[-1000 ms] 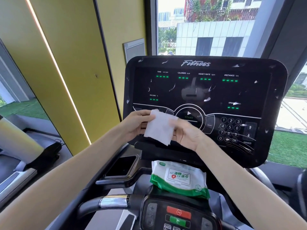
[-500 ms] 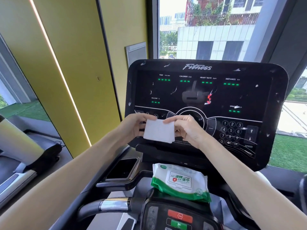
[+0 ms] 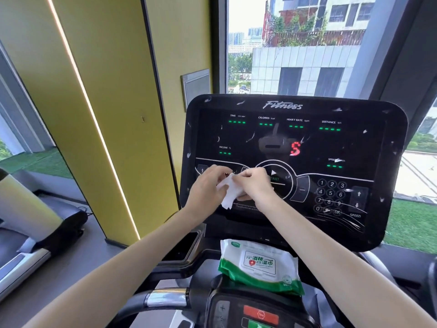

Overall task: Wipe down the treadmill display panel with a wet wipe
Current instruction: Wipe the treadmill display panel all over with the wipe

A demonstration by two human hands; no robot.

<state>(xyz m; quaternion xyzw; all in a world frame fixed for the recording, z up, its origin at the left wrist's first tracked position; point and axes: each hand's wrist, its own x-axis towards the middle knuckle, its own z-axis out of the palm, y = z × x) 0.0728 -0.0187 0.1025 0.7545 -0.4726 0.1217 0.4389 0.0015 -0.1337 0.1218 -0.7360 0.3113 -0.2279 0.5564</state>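
The black treadmill display panel point(image 3: 354, 143) stands upright in front of me, speckled with white flecks and lit by green dashes and a red "S". A white wet wipe point(image 3: 230, 194) is bunched between both hands in front of the panel's lower left. My left hand point(image 3: 208, 185) grips its left side and my right hand point(image 3: 254, 185) pinches its right side, fingers meeting over the top. The lower corner of the wipe hangs free. I cannot tell whether the wipe touches the panel.
A green and white pack of wet wipes point(image 3: 257, 265) lies on the console ledge below the panel. Lower down sit a red stop button point(image 3: 261, 313) and a handlebar point(image 3: 165, 300). A yellow wall panel point(image 3: 106, 114) is at left, windows behind.
The wipe went from a flat, spread sheet to a crumpled bunch as both hands drew together. A red "S" has lit up on the display.
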